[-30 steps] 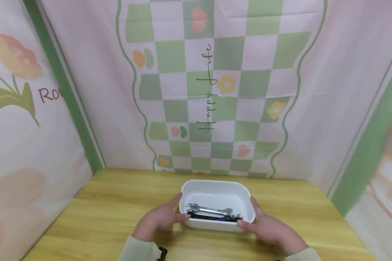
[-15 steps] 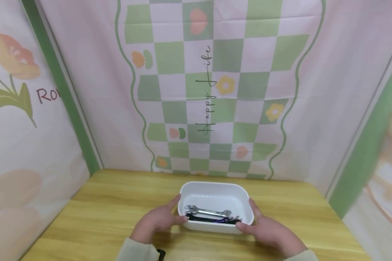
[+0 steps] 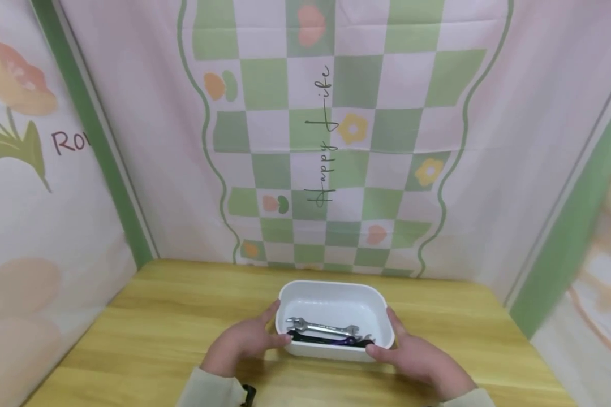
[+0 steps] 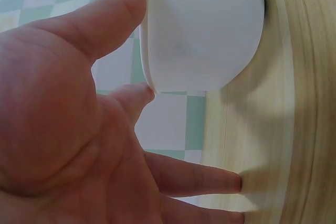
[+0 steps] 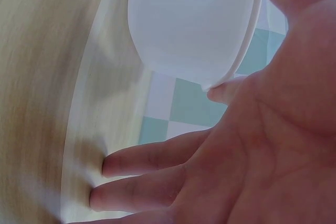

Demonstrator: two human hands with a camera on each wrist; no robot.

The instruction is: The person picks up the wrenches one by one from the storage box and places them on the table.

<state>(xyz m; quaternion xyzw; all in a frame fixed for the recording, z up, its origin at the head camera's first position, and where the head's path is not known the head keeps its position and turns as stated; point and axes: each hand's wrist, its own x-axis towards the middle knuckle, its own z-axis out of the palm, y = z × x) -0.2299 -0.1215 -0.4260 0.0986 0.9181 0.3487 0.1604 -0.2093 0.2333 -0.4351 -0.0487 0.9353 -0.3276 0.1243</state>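
Note:
A white plastic bin [image 3: 336, 305] is in front of me in the head view. Inside it lie a silver open-end wrench [image 3: 328, 328] and, along the near wall, dark wrenches [image 3: 315, 339] that partly overlap. My left hand [image 3: 244, 343] touches the bin's left end with thumb and index finger at the rim. At the right end, my right hand [image 3: 420, 357] does the same. Both wrist views show the palms spread, with the other fingers straight and reaching down to the tabletop beside the white bin wall [image 4: 205, 30].
The wood-grain table [image 3: 183, 316] extends around the bin. Behind it hangs a green-and-white checked curtain [image 3: 313, 169], with printed fabric panels at both sides. A dark band [image 3: 248, 394] is at the left wrist.
The view has shifted slightly. Both hands stay at the bin's ends, and the wrenches lie as before.

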